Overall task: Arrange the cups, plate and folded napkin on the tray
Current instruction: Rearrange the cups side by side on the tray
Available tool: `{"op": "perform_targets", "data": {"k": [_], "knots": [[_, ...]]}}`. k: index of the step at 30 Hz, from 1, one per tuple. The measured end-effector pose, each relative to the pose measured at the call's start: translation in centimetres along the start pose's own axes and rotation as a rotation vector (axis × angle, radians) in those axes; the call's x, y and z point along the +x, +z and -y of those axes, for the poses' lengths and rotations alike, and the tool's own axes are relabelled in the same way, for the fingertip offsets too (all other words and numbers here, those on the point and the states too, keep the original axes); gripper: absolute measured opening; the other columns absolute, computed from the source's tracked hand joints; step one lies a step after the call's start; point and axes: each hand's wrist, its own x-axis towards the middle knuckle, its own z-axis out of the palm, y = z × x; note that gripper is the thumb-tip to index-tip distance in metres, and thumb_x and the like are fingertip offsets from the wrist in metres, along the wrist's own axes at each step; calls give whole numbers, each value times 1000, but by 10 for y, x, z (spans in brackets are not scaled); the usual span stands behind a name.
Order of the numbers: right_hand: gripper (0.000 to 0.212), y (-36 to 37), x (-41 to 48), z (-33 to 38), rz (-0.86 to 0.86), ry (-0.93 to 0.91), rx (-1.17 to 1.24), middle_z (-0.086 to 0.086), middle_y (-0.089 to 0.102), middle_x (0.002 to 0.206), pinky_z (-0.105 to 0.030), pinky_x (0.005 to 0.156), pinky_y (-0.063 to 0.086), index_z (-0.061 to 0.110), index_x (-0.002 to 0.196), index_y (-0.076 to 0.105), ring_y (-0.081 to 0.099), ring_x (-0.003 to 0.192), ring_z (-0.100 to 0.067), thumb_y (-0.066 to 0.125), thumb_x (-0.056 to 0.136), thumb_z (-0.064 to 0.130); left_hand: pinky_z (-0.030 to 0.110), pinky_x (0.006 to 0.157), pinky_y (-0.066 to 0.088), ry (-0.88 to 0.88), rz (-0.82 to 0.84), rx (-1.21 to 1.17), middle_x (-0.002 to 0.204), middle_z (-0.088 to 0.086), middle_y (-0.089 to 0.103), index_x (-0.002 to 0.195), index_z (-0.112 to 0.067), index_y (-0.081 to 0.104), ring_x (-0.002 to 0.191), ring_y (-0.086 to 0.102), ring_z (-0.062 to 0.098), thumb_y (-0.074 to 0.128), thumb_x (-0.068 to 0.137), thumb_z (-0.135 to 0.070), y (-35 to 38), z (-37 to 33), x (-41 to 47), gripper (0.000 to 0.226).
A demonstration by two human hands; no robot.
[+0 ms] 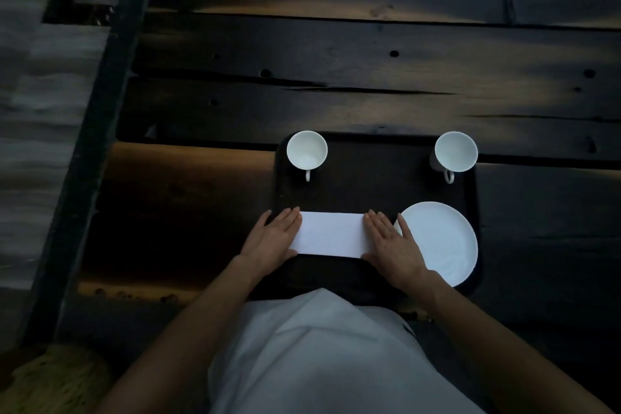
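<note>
**Both hands flat on the napkin**

I saw the left hand and the right hand lying palm down, one on each short end of the white napkin, which was folded into a long rectangle. The fingers of both hands were straight and close together, pressing on the paper and gripping nothing. The napkin lay flat between the two sets of fingers, on the near part of the dark rectangular tray. Just to the right of the right fingers sat the white round plate, with the little finger lying across its rim. Beyond the left fingertips stood one white handled cup at the tray's far corner. The other white handled cup stood beyond the right fingertips and further right. Both handles pointed back toward the hands. The tray rested on the dark wooden plank counter, in dim light.
</note>
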Motion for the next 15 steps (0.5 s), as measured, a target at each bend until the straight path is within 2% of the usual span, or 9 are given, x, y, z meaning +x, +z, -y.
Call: {"op": "perform_targets", "data": {"k": [6,9,12,15], "knots": [[83,-3,2,3,10,16,4,-7,2,172,-46,127,-5,11,163,0,3,159,-21,44,103,47,48,123,7,8,-11,19,171,1,3,160,-16,12,156,8,15,55,97,-46,0,3,0,82],[85,-7,1,7,25,40,33,-6,0,172,-46,127,-5,13,163,-2,1,159,-22,47,102,47,45,124,6,12,-41,-43,171,2,6,161,-17,13,156,8,15,53,97,-51,-3,5,-2,83],[90,-18,2,13,-14,75,114,-6,-3,172,-46,127,-3,16,163,-1,-1,159,-23,52,99,51,39,124,14,-45,-224,-353,168,0,19,159,-19,24,154,17,14,52,99,-50,-9,13,-5,74],[92,-35,9,21,-111,93,325,-6,0,172,-41,128,8,16,164,5,2,159,-23,59,97,49,29,115,31,-197,-476,-816,156,1,46,149,-18,47,143,42,15,56,100,-38,-19,22,-6,54]]}}
